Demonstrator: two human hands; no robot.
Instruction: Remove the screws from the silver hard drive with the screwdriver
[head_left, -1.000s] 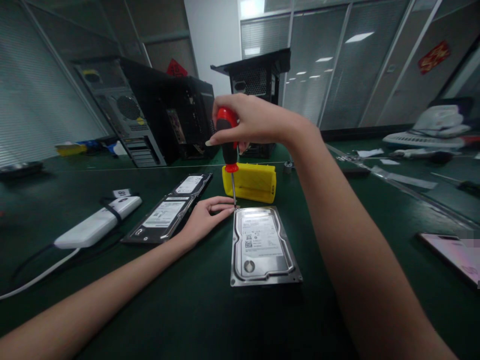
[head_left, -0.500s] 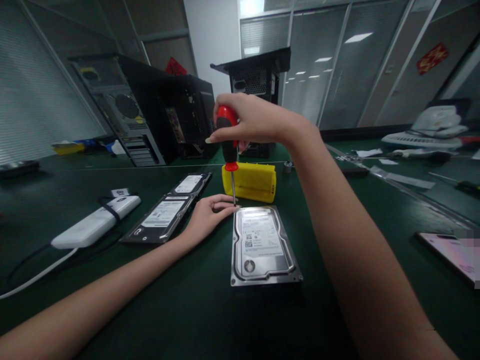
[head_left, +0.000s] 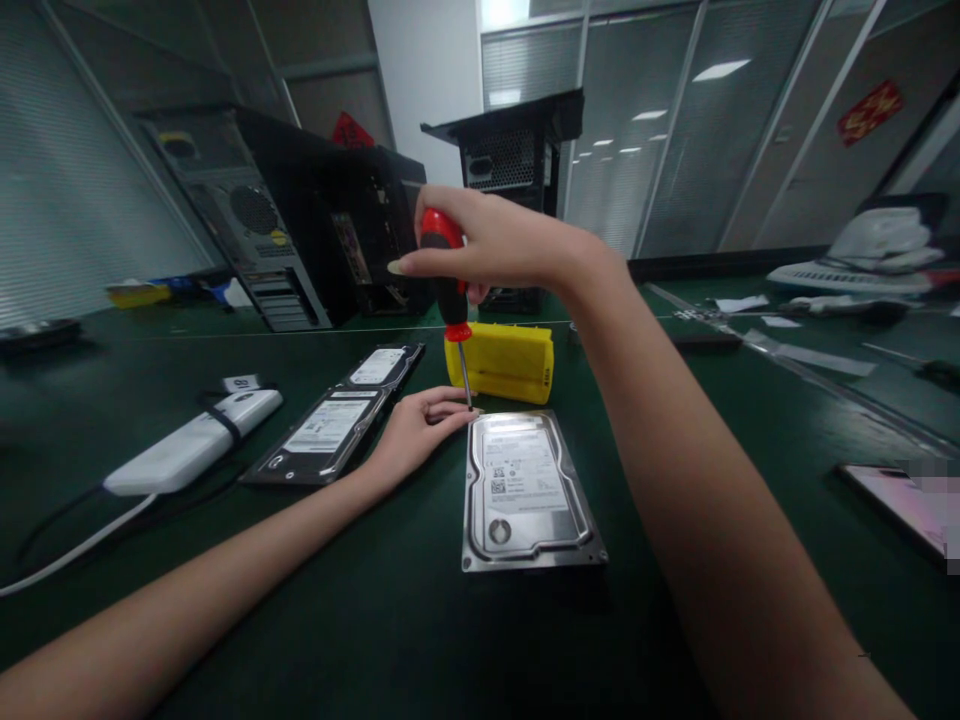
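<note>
A red and black screwdriver (head_left: 452,300) is in my right hand (head_left: 495,235), whose fingers wrap its handle from above. Its shaft slants down, with the tip at the far left corner of a silver hard drive (head_left: 525,485). That drive lies label side up on the green table. My left hand (head_left: 420,430) grips the same corner, thumb and fingertips close around the screwdriver tip. Any screw under the tip is too small to make out. Just behind the drive stands a yellow plastic box (head_left: 510,365).
Two more hard drives (head_left: 330,425) (head_left: 379,366) lie left of my left hand. Further left is a white power strip (head_left: 195,445) with cables. Computer cases (head_left: 277,230) (head_left: 502,160) stand at the back. A phone (head_left: 900,505) and another screwdriver (head_left: 941,372) lie on the right.
My right hand and the screwdriver handle have shifted slightly left, so the shaft leans more. The tip, my left hand and the hard drive have stayed in place.
</note>
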